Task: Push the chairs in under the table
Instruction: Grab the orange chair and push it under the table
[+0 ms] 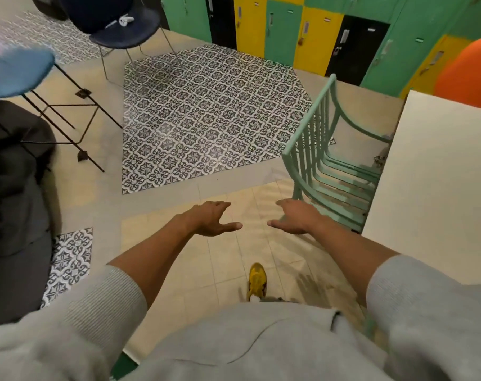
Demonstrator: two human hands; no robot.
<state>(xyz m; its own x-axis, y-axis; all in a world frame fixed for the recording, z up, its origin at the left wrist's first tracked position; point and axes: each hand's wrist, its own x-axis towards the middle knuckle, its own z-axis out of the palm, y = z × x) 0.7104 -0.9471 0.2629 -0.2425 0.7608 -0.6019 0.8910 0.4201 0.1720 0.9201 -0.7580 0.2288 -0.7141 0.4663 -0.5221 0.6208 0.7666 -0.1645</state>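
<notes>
green chair: mint, slatted seat, over on the right, seat already partly tucked under the white worktop, backrest sticking out toward the open floor
right hand: fingers spread and loose, gripping nothing, hovering right by the near corner of the chair's back, honestly can't tell if it touches
left hand: same deal, fingers relaxed and apart, holding nothing, over the plain beige tiles and clear of the chair, thumb pointing at the other hand's thumb with a gap between
floor: big patch of black and white patterned tiles just past both hands
other chairs: blue chair on thin black legs at far left, navy chair top left with some small white thing on the seat, both well apart from the worktop
lockers: green, yellow and black doors along the back wall
orange blob: behind the worktop, too blurry to say what
down low: grey sleeves, one yellow shoe
</notes>
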